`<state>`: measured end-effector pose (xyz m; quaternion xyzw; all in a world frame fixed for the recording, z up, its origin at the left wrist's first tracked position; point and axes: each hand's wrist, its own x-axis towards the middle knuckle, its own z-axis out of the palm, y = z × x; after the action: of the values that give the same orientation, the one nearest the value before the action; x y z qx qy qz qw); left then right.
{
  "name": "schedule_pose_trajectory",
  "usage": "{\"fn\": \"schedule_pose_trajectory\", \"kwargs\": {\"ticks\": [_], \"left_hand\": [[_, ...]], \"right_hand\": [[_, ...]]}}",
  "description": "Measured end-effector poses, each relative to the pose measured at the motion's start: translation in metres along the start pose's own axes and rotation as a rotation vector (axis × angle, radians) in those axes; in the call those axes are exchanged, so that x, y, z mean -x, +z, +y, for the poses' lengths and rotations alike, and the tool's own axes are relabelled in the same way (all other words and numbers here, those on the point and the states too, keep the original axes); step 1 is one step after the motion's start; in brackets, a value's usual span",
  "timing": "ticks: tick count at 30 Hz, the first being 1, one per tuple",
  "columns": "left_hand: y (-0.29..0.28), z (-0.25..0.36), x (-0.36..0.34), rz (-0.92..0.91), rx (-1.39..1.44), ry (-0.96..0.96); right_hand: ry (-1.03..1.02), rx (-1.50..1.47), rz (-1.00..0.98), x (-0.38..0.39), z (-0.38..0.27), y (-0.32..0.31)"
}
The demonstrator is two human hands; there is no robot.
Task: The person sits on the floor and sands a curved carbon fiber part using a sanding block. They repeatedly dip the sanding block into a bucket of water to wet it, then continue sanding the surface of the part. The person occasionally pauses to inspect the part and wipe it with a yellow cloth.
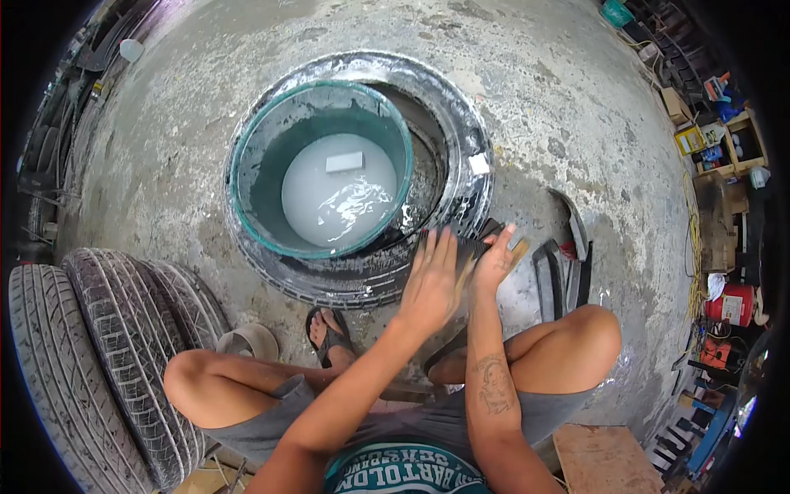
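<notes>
My left hand [430,284] reaches forward near the tire's front edge, its fingers stretched out flat over a dark piece with tan edges [467,252]. My right hand [496,262] closes around the right end of that piece, thumb up. Motion smears the piece, so its exact kind is unclear. Beyond my hands, a green tub [257,198] holds cloudy whitish water [325,193], in which a pale rectangular block [344,161] sits. The tub rests within a wet black tire [350,290] lying flat. On the tire's right side lies a small white piece [478,164].
Curved black strips [546,280] lie on the stained concrete floor [559,107] to the right. Several tires [123,354] stand at the left, beside a pale round container [249,341]. A wooden board [607,459] is at lower right; a red container [731,305] stands among clutter farther right.
</notes>
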<state>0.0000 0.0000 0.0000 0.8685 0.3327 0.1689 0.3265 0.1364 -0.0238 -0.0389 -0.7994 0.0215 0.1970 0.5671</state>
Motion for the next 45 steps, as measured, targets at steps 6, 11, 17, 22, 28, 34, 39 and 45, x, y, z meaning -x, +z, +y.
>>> {"fn": "schedule_pose_trajectory", "kwargs": {"ticks": [6, 11, 17, 22, 28, 34, 39, 45], "left_hand": [[-0.010, 0.019, 0.029, 0.006, -0.034, 0.026], [-0.008, 0.010, -0.007, 0.013, -0.033, -0.006], [-0.011, 0.007, 0.003, 0.048, -0.026, 0.045], [-0.011, 0.020, 0.027, 0.031, 0.015, 0.027], [-0.025, -0.006, -0.025, 0.065, 0.181, -0.076], [-0.021, -0.015, -0.005, 0.168, 0.169, -0.137], [-0.009, -0.007, 0.017, 0.078, 0.031, -0.014], [-0.009, -0.013, -0.009, 0.020, 0.006, 0.006]], "right_hand": [[-0.120, 0.061, 0.128, -0.006, -0.002, 0.004], [-0.008, -0.022, 0.023, -0.009, 0.010, 0.006], [-0.033, -0.050, 0.027, -0.001, -0.005, 0.007], [-0.100, 0.111, 0.084, -0.012, 0.007, -0.001], [-0.043, -0.037, 0.041, -0.001, -0.004, 0.008], [-0.047, -0.010, 0.064, -0.006, -0.004, 0.007], [-0.026, 0.040, 0.021, -0.002, -0.008, 0.001], [0.001, -0.025, 0.019, -0.002, -0.004, 0.002]]}}
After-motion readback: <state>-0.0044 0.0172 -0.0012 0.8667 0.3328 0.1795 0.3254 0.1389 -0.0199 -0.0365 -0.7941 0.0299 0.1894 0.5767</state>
